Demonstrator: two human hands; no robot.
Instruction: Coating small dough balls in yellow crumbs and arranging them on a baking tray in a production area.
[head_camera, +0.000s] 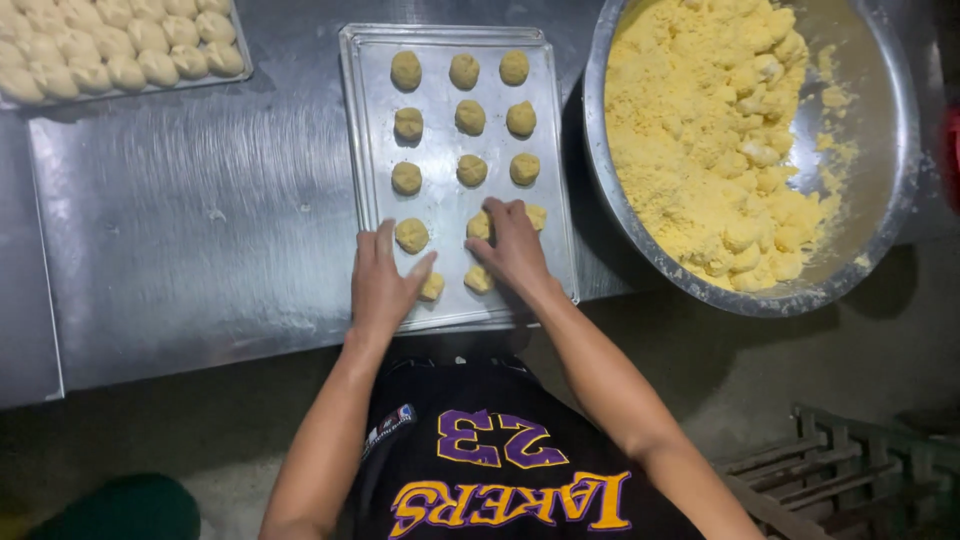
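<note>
While both hands work the near end of the baking tray (362, 120), the left hand (385, 285) rests open on a dough ball (432, 287) and the right hand (512, 248) presses, seemingly flat, onto another ball (479, 226). Filling the tray's front rows is under way; the next piece calls for dough from the bowl (880, 200) right of the tray.

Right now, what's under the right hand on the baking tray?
Dough balls peek out around the right hand on the baking tray; whatever lies beneath the palm is covered.

Dough balls (470, 117) on tray (365, 120), bowl (890, 200) right, perhaps touching it
</note>
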